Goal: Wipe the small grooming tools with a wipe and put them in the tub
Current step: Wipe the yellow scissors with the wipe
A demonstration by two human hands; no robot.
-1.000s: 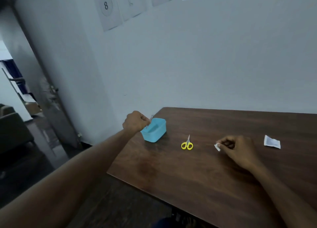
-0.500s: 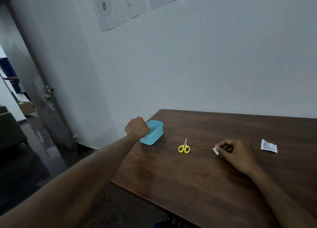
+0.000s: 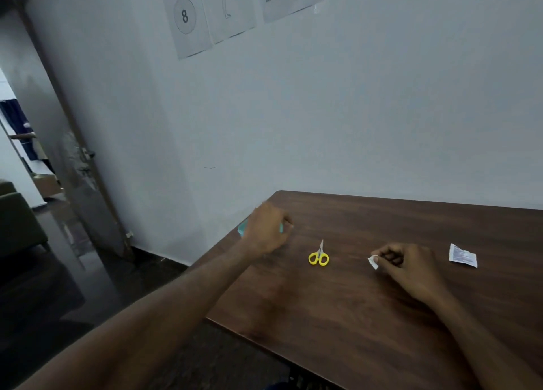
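At the far left an open doorway (image 3: 20, 160) shows a dim room beyond, and a grey door (image 3: 73, 166) stands ajar against the pale wall. Printed paper sheets (image 3: 205, 10) are stuck high on that wall, one bearing a circled figure 8.

The left hand (image 3: 266, 231) is blurred and lies near the left back corner of the dark brown wooden worktop (image 3: 367, 331). It covers most of the small turquoise plastic tub (image 3: 241, 231), of which only slivers of the rim show at either side of the hand. The fingers are curled loosely inward; whether they hold anything cannot be told.

Just to the right, apart from that hand, a small pair of scissors with yellow handle loops (image 3: 319, 256) lies flat on the worktop, its blades closed and pointing away from the person.

Further right the right hand (image 3: 408, 267) rests on the worktop, its thumb and fingers pinched on a small folded white wipe (image 3: 373, 261) that pokes out to the left.

Near the right edge a torn white sachet wrapper (image 3: 462, 256) lies flat, well apart from the scissors.
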